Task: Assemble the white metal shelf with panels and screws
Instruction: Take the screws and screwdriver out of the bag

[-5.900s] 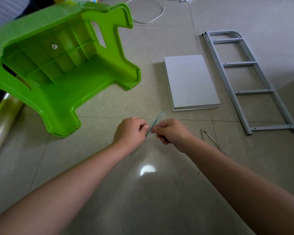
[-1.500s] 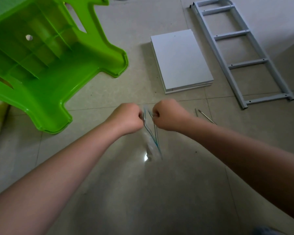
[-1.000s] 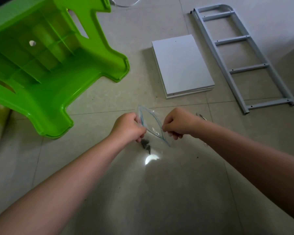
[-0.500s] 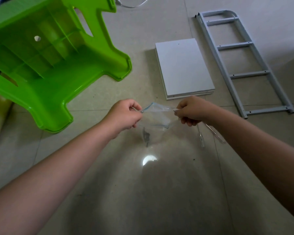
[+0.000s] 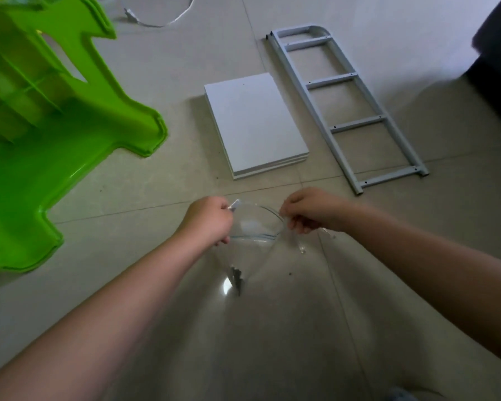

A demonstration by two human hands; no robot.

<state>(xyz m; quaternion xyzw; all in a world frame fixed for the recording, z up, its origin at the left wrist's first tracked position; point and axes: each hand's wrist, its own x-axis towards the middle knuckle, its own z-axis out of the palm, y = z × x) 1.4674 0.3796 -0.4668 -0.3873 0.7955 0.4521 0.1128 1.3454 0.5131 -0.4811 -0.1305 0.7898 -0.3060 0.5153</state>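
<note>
A clear zip bag point(image 5: 250, 241) hangs between my hands with its mouth pulled wide. Dark screws point(image 5: 237, 277) lie bunched in its bottom corner. My left hand point(image 5: 207, 219) pinches the bag's left lip and my right hand point(image 5: 308, 209) pinches the right lip. A stack of white panels point(image 5: 255, 123) lies flat on the tiled floor beyond my hands. To its right lies a white ladder-shaped metal side frame point(image 5: 344, 102). A thin metal tool point(image 5: 300, 246) lies on the floor under my right hand, partly hidden.
A large green plastic stool point(image 5: 49, 134) lies on its side at the left. A white cable point(image 5: 162, 15) loops at the top. A dark piece of furniture point(image 5: 498, 62) stands at the far right. Glossy floor tiles stretch below my arms.
The sealed bag has been pulled open by my hands. Its mouth now gapes wide and the screws have slid to the bottom corner. The view has shifted left and up slightly.
</note>
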